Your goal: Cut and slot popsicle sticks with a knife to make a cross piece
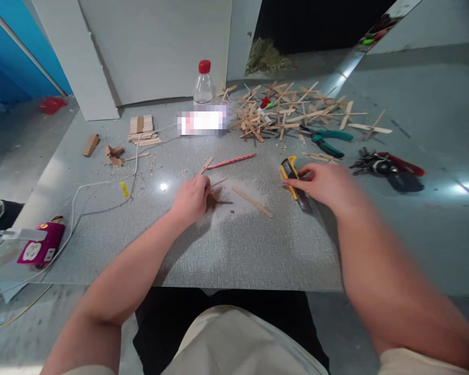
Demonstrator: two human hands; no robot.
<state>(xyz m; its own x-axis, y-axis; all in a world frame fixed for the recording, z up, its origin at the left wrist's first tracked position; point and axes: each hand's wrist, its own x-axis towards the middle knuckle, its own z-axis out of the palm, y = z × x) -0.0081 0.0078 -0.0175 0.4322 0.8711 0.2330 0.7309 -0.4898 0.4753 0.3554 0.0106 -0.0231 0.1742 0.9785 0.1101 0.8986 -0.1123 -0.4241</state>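
Observation:
My left hand (192,199) is closed on thin wooden sticks (205,165), whose ends stick out past the fingers near the middle of the table. To the right, my right hand (316,182) has thumb and fingers on the side of a yellow and black utility knife (291,174). Between the hands a flat wooden stick (252,202) lies slantwise on pale dust. A red pencil (231,161) rests just beyond my left hand. What lies under my left palm is hidden.
Behind are a heap of crossed wooden sticks (285,112), a red-capped bottle (203,86) and teal-handled pliers (330,140). More tools (391,169) lie right. Left are stacked sticks (141,130), a white cable (75,200) and a magenta power adapter (42,245).

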